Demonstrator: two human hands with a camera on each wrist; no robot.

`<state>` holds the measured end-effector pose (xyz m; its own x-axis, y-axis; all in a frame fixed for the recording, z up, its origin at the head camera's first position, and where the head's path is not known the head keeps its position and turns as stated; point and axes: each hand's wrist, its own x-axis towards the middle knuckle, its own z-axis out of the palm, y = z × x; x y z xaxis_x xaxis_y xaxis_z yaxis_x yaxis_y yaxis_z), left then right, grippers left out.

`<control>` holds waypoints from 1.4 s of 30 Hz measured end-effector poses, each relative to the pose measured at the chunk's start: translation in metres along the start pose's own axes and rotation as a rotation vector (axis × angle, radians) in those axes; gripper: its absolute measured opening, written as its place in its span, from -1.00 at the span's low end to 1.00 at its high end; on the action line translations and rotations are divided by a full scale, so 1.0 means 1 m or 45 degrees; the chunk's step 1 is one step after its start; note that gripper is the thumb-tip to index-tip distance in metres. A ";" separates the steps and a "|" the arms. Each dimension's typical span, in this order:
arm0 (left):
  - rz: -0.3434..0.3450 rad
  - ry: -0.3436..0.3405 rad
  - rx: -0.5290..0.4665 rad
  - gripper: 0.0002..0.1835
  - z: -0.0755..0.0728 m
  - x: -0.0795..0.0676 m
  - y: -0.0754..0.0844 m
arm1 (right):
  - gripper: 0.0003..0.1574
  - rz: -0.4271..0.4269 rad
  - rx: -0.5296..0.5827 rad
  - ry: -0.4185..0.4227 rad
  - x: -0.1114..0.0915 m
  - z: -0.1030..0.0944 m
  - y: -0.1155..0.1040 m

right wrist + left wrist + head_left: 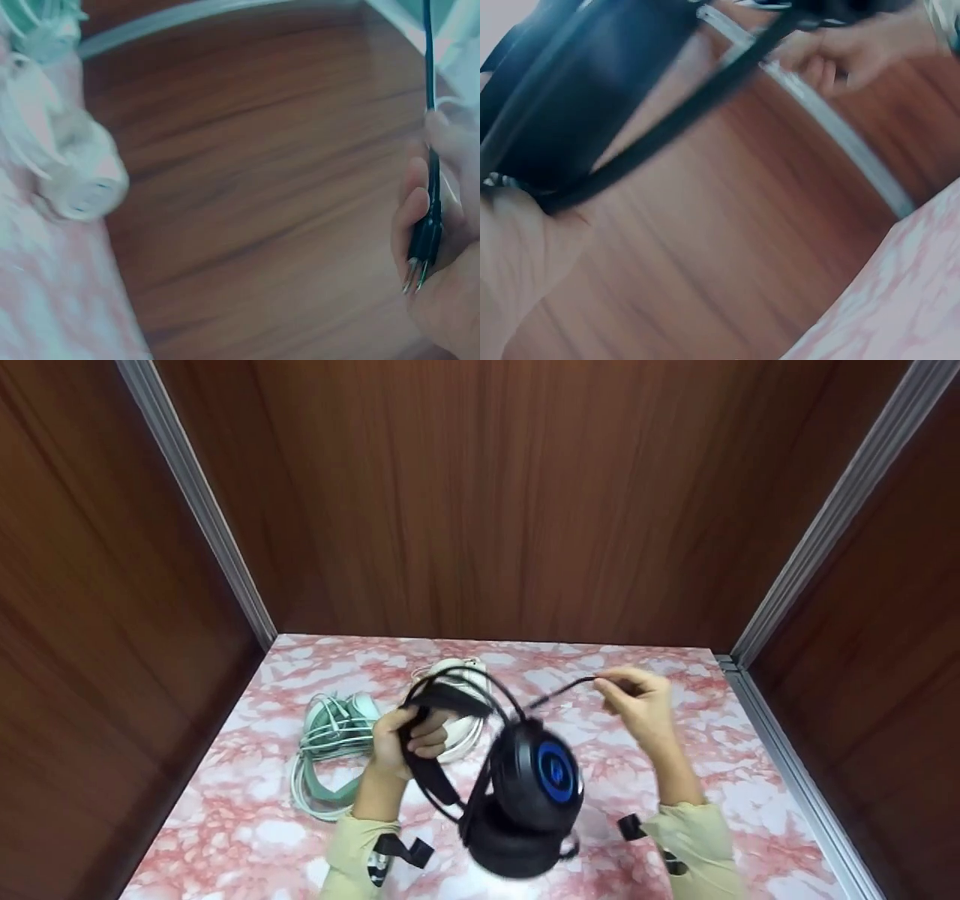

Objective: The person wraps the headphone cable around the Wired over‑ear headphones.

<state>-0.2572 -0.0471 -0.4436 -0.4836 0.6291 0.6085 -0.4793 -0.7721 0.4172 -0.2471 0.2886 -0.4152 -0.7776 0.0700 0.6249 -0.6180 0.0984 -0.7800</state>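
Note:
A black over-ear headset [525, 810] with a blue ring on its ear cup hangs above the table. My left hand [397, 742] grips its headband, fingers curled round the band. Off to the right, my right hand [641, 705] pinches the headset's black cable [562, 688] between thumb and fingers. The right wrist view shows the cable's black plug end [426, 240], with two metal tips, lying within the curled right hand. In the left wrist view the dark headset [592, 97] is blurred and hides most of the left fingers.
Behind the left hand lies a green headset [330, 739] with its pale cable coiled on it. A white headset [82, 180] with a cable lies beside it, partly covered in the head view. Brown wood-grain panels [480, 510] enclose the pink marbled table [255, 832].

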 end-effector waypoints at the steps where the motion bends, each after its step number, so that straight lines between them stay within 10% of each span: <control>1: 0.033 0.022 -0.050 -0.82 -0.002 0.002 -0.003 | -0.92 0.062 0.044 0.021 -0.002 0.004 0.011; 7: 0.303 0.142 -0.232 -0.80 -0.017 0.013 -0.017 | -0.84 0.369 0.058 0.097 -0.026 0.038 0.049; 12: 0.537 0.455 -0.245 -0.78 -0.028 0.016 -0.027 | -0.78 0.625 0.015 0.044 -0.047 0.068 0.056; 22: 0.850 1.036 0.155 -0.62 -0.039 0.011 -0.048 | -0.87 0.797 0.107 0.012 -0.076 0.092 0.040; 34: 1.179 0.874 0.926 -0.76 -0.049 -0.002 -0.095 | -0.58 1.003 0.762 0.221 -0.092 0.087 0.014; 42: 1.140 0.724 1.347 -0.71 -0.050 -0.016 -0.130 | -0.38 1.105 0.540 0.409 -0.089 0.074 0.034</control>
<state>-0.2237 0.0478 -0.5413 -0.6545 -0.3164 0.6866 0.7388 -0.4604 0.4921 -0.2078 0.2121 -0.5000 -0.9478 0.2189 -0.2317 0.1061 -0.4689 -0.8769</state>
